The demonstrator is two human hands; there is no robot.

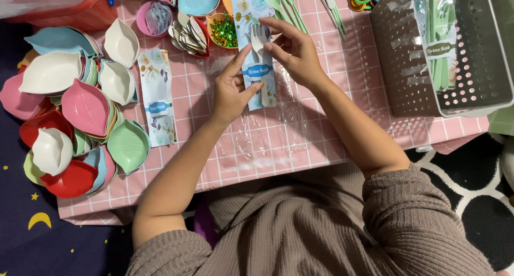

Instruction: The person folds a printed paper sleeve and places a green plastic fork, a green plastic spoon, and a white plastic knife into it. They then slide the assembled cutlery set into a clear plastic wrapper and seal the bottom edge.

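Head view showed you bent over the pink checked tablecloth, both hands meeting on 1 floral card sleeve lying lengthways in front of you. Your left hand pinched the sleeve's lower left edge between thumb and fingers, seemingly to pin it flat, while your right hand held a white plastic fork by its upper end, tines over the card, apparently lining it up along the middle. So both hands were closed on something, close together, neither one free.

A clear plastic wrapper lay spread beneath and below the sleeve, near your wrists, likely kept there for easy reach. 1 more floral sleeve lay flat to the left, beside the heap of leaf-shaped dishes in white, pink, green, red and blue. A small bowl of green glitter shreds sat just above the card. On the right, the perforated grey basket held a wrapped pack with green cutlery.
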